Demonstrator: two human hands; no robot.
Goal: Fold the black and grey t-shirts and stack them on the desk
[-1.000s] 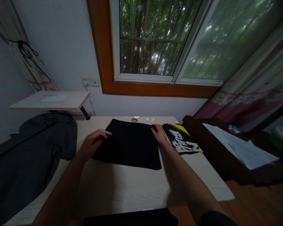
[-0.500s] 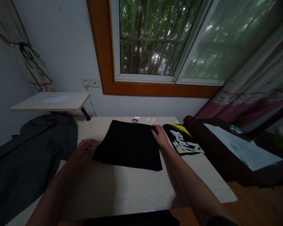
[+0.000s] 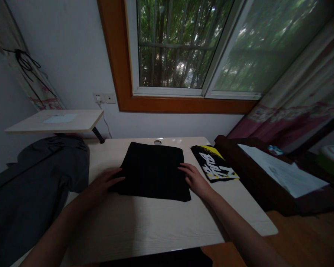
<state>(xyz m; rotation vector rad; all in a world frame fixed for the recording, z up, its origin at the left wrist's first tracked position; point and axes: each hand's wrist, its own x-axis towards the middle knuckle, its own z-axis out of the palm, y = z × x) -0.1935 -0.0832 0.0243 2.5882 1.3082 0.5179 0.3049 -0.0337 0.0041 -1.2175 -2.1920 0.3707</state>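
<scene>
A black folded garment (image 3: 154,172) lies flat on the pale wooden table (image 3: 161,226); its exact kind does not show. My left hand (image 3: 107,182) rests at the garment's left edge, fingers stretched out over the cloth. On the opposite side my right hand (image 3: 193,178) touches the right edge with its fingers extended and a little apart. Neither hand grips the cloth. Right of my right hand lies a second folded garment (image 3: 214,163), black with yellow and white lettering.
Dark grey clothing (image 3: 41,178) is heaped on the left side of the table. Behind it stands a small raised shelf (image 3: 83,120) with a paper on it. A dark brown piece of furniture (image 3: 256,181) bearing a white sheet (image 3: 284,172) adjoins the table at right.
My left hand has moved right onto the garment's left edge. My right hand has slid down the right edge, nearer to me. The view has shifted slightly.
</scene>
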